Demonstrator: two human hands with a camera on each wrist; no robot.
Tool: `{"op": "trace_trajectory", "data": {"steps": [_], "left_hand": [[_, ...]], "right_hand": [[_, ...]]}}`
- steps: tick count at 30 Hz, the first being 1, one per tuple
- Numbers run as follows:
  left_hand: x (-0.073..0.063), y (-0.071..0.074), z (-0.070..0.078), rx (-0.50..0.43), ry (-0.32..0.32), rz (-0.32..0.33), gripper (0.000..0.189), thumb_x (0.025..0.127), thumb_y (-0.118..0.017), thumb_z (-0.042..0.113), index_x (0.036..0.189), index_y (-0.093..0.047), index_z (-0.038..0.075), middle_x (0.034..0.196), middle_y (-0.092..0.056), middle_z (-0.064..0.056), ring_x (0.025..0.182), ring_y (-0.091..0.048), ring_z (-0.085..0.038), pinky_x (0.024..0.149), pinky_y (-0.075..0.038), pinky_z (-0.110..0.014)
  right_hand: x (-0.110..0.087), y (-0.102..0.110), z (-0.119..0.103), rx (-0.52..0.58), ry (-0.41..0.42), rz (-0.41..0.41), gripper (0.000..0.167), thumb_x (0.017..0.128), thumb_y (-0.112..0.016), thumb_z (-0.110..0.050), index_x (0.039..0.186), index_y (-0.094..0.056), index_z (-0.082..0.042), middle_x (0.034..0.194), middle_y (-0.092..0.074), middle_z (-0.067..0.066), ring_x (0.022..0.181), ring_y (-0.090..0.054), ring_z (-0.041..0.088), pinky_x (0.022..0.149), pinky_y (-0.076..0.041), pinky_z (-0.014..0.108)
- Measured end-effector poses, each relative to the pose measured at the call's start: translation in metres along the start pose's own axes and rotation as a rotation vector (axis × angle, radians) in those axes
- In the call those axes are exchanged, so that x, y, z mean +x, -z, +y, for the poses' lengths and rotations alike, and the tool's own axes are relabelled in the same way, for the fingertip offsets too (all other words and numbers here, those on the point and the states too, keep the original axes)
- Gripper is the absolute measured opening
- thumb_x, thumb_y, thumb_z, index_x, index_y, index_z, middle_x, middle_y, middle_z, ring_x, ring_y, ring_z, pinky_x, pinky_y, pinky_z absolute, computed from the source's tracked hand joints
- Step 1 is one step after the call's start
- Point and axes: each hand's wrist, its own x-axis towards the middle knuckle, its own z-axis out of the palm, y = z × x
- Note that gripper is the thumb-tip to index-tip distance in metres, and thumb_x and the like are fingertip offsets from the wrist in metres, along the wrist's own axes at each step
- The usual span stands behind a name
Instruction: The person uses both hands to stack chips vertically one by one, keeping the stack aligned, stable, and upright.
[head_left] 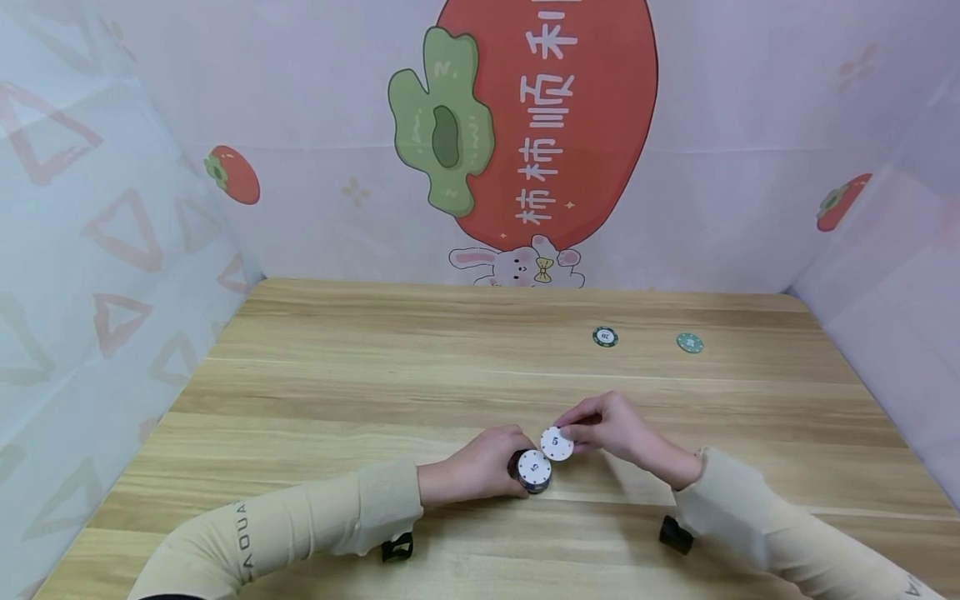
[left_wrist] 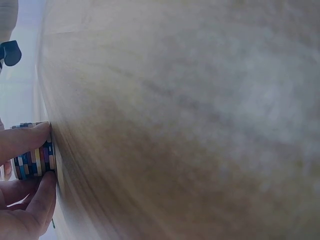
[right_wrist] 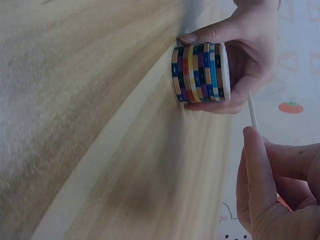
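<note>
A stack of several multicoloured poker chips (head_left: 534, 472) stands on the wooden table, a white chip marked 5 on top. My left hand (head_left: 480, 467) grips this stack around its side, thumb and fingers on opposite edges. In the left wrist view, striped chip edges (left_wrist: 36, 161) show between the fingertips. Pinched by the thumb and fingers of my right hand (head_left: 618, 429) is a white poker chip (head_left: 557, 444), also marked 5. The right wrist view shows that chip edge-on, as a thin white strip (right_wrist: 252, 112), raised above the stack's top level.
Farther back on the wooden table (head_left: 375, 350) lie a dark-green-rimmed chip marked 20 (head_left: 605, 337) and, to its right, a light green chip (head_left: 690, 342). Printed cloth walls (head_left: 315, 100) stand behind and beside the table. A small black device (head_left: 677, 535) sits by the right cuff.
</note>
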Motion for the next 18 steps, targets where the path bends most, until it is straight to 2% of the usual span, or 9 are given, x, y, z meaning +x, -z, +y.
{"op": "trace_trajectory", "data": {"steps": [9,18], "left_hand": [[0.0,0.002,0.002,0.006,-0.007,-0.008,0.033,0.064,-0.081,0.016,0.092,-0.064,0.01,0.083,-0.053,0.009,0.075,-0.045,-0.002,0.067,-0.038,-0.013],[0.0,0.001,0.001,0.018,-0.006,-0.005,0.031,0.064,-0.081,0.016,0.089,-0.064,0.011,0.083,-0.053,0.009,0.075,-0.046,-0.002,0.068,-0.039,-0.013]], "right_hand": [[0.001,-0.01,0.004,0.004,-0.007,-0.011,0.018,0.08,-0.065,-0.001,0.094,-0.066,0.011,0.087,-0.066,0.015,0.069,-0.062,0.015,0.061,-0.054,0.031],[0.001,-0.018,0.004,0.005,-0.044,-0.038,0.017,0.08,-0.067,-0.004,0.092,-0.067,0.008,0.083,-0.067,0.013,0.068,-0.063,0.014,0.061,-0.054,0.028]]}}
